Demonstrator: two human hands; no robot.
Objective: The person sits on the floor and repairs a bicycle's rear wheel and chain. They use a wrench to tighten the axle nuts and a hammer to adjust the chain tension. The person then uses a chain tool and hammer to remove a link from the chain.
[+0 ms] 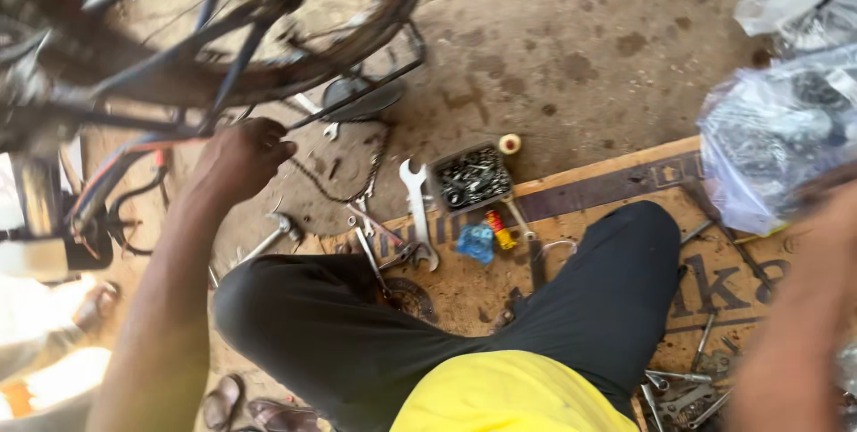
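While bicycle (223, 30) stands far left, left hand (239, 160) closes on loose chain (344, 191) trailing over floor (571, 48); chain not yet fitted. Right hand (826, 245) blurred, grip cannot tell. Spanner (418, 209), box of nuts (471, 178) lie near.

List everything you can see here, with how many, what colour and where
bicycle wheel: one, dark, top left above floor
chain: one, dark, hanging from left hand onto floor
spanner: one large, silver, on floor at board's edge
tray of nuts: one, grey, centre
tape roll: one, cream, beside tray
blue packet: one, on board
wooden board: one, brown, under leg
plastic bags: two, clear, right
loose tools: several, silver, bottom right
trouser leg: black, centre
left hand: gripping the chain
right hand: blurred, right edge
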